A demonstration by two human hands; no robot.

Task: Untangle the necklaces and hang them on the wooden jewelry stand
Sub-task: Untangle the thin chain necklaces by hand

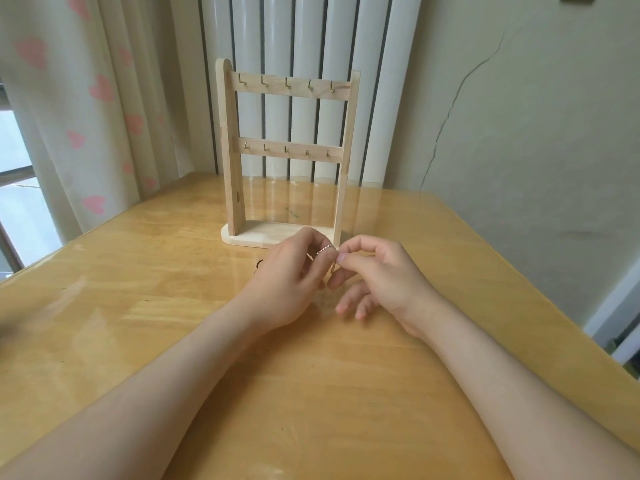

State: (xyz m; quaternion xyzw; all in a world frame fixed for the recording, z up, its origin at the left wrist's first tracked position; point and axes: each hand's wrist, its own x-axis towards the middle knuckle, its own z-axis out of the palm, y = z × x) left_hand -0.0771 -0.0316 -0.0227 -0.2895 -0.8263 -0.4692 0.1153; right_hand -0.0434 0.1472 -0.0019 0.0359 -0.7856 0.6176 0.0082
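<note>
A glossy honey-coloured wooden table (pixel 346 393) is filling the lower part of the view, and its sheen is mirroring the white ribbed radiator (pixel 304 36) standing against the wall behind it. A cream curtain printed with pink hearts (pixel 86 98) is hanging at the left beside a window. A cream plaster wall (pixel 519 133) with a long crack is closing off the right side.

Towards the far middle of the table, a pale wooden jewelry stand with two crossbars of small brass hooks (pixel 275 87) is standing upright on its rounded base. Its long axis is running vertically and its hooks are facing the person.

Just in front of that base, both hands are hovering close together above the table. The left hand (pixel 294 271) is curling its fingers and pinching a thin pinkish metal chain necklace (pixel 324 251). The right hand (pixel 377 271) is nipping the same chain between thumb and forefinger, while its other fingers are hanging loosely towards the wood. The visible stretch of necklace is running roughly left to right between the two pinches, and a short piece is dangling below them. The rest of the chain is lying hidden behind the fingers. A small dark loop (pixel 259 263) is lying on the table just left of the left hand; it is too small to tell what it is.
</note>
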